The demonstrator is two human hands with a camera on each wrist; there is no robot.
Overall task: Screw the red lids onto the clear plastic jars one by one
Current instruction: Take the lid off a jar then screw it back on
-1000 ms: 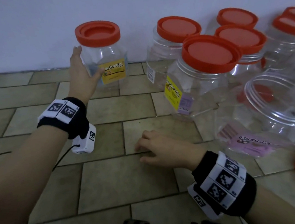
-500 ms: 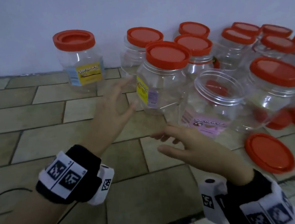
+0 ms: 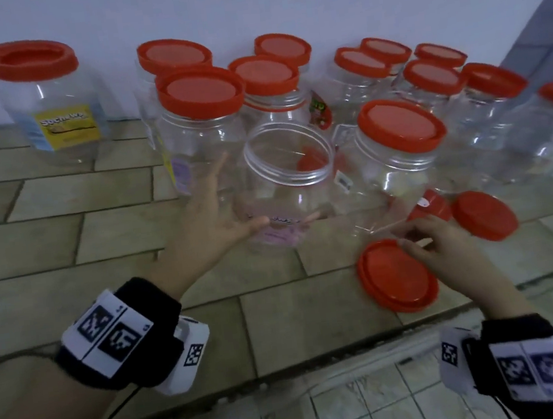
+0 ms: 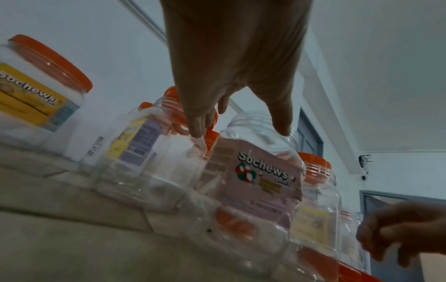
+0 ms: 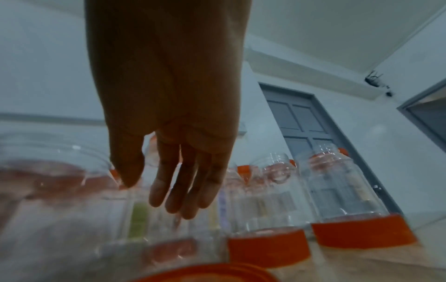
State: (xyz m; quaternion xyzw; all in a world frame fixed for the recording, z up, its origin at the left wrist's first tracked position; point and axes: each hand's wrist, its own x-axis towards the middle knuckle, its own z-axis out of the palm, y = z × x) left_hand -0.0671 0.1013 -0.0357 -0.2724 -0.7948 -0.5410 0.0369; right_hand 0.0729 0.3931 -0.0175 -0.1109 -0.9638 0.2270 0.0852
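An open clear jar (image 3: 290, 180) with a pink label stands in the middle of the floor, with no lid on its mouth. My left hand (image 3: 235, 196) is spread against its left side, thumb at the front label, fingers straight. In the left wrist view the left hand's fingertips (image 4: 196, 129) touch the shoulder of the open jar (image 4: 260, 171). A loose red lid (image 3: 396, 276) lies flat to the right of the jar. My right hand (image 3: 423, 237) hovers at the lid's far edge with loosely bent fingers and holds nothing. The right wrist view shows this hand (image 5: 169, 190) above the lid (image 5: 212, 272).
A second loose red lid (image 3: 484, 215) lies further right. Several lidded jars (image 3: 203, 121) crowd behind and beside the open jar along the white wall. One lidded jar with a yellow label (image 3: 50, 107) stands apart at far left. A floor step edge (image 3: 319, 352) runs near me.
My left hand left the far-left lidded jar and came right to the open jar. My right hand rose off the floor and moved right to the loose lid. The view swung right.
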